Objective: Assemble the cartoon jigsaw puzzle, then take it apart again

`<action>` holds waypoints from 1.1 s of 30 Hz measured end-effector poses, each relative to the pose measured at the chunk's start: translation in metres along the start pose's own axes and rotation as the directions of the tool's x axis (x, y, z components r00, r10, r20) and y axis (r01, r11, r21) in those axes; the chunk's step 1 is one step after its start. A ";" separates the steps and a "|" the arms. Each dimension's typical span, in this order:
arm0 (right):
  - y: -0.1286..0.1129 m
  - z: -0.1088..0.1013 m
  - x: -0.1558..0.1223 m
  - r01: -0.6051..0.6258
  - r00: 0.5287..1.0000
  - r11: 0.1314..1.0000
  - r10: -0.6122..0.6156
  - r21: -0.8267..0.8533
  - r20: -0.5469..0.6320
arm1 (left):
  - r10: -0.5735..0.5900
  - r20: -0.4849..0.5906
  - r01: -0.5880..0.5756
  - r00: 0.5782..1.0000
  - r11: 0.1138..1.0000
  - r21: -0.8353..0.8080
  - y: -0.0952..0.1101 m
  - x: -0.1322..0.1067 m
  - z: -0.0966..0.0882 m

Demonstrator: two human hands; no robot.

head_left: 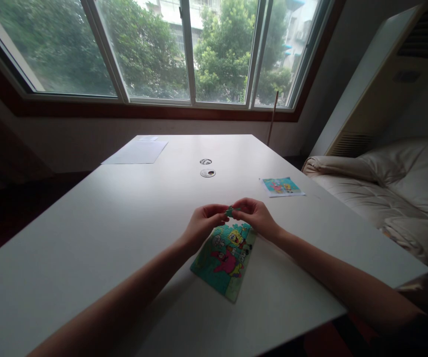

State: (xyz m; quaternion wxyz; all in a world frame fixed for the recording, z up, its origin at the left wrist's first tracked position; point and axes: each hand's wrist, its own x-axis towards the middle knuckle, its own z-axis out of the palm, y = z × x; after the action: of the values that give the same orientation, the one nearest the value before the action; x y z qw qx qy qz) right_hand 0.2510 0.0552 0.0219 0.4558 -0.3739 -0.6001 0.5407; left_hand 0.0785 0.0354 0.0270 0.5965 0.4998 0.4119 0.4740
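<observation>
A colourful cartoon jigsaw puzzle (224,261) lies flat on the white table (87,238), near its front edge. Just above the puzzle's far end, my left hand (203,222) and my right hand (255,214) meet fingertip to fingertip. Both pinch a small green puzzle piece (229,211) between them. The fingers of each hand are curled closed around it.
A small picture card (282,186) with the same cartoon lies to the right on the table. A sheet of paper (135,151) rests at the far left. Two round cable holes (207,172) sit mid-table. A cushioned sofa (392,183) stands right of the table; windows are behind.
</observation>
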 end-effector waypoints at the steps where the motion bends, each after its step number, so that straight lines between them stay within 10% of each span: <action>1: 0.000 0.000 0.000 -0.001 1.000 1.000 0.001 0.003 -0.001 | 0.004 0.010 -0.004 1.000 1.000 0.000 0.000 0.000 0.000; 12: 0.002 0.003 0.000 -0.091 0.996 0.987 0.090 0.130 0.013 | 0.084 -0.023 -0.082 0.996 0.995 0.061 -0.003 0.002 -0.004; 21: 0.002 -0.005 0.004 -0.462 0.885 0.801 0.444 0.381 0.140 | 0.204 -0.039 -0.188 0.978 0.949 0.254 -0.009 0.009 -0.006; 27: 0.009 -0.021 0.015 -0.152 0.988 0.986 0.150 -0.063 -0.043 | 0.228 -0.113 -0.145 0.967 0.856 0.496 -0.013 0.021 -0.030; 33: 0.010 -0.029 0.018 0.082 0.996 0.807 -0.078 -0.585 0.032 | 0.268 -0.074 -0.139 0.961 0.696 0.705 -0.014 0.026 -0.044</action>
State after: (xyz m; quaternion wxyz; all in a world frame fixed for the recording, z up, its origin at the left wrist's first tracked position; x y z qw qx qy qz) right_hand 0.2721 0.0828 0.0144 0.3391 -0.4685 -0.7541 0.3113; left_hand 0.0437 0.0694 0.0057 0.2721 0.6863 0.5506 0.3897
